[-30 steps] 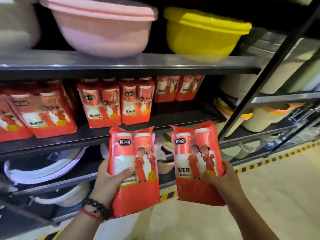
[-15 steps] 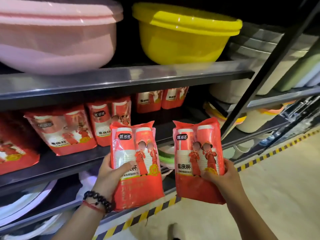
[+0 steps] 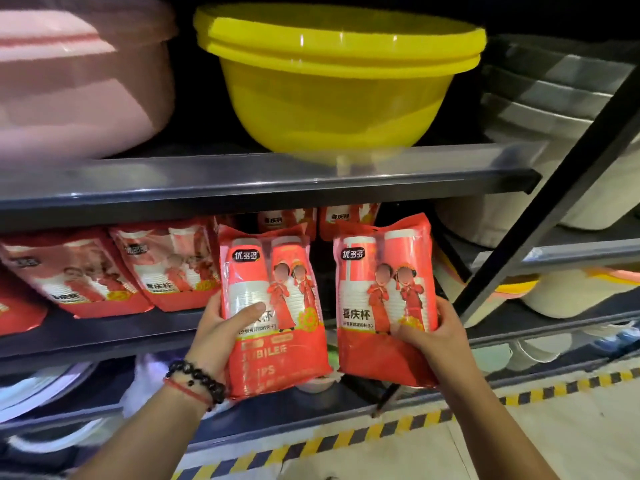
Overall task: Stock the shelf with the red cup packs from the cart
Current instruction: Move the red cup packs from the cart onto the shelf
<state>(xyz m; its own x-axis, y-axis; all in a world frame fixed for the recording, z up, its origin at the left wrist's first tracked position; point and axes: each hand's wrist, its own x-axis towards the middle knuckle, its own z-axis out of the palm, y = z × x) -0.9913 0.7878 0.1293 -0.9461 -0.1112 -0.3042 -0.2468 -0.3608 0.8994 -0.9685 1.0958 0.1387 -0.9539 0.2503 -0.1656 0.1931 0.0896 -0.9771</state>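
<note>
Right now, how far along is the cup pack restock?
Done: several red packs already lean on the middle shelf, more at the back. In hand: the left hand holds one pack, the right hand another, both short of the shelf. Left: placing these two. The cart is out of view.

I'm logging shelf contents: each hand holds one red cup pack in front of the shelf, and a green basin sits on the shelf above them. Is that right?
Not quite. The basin on the shelf above is yellow, not green, as the head view shows. The rest stands: the left hand holds one red cup pack and the right hand holds another red cup pack in front of the shelf.
</note>
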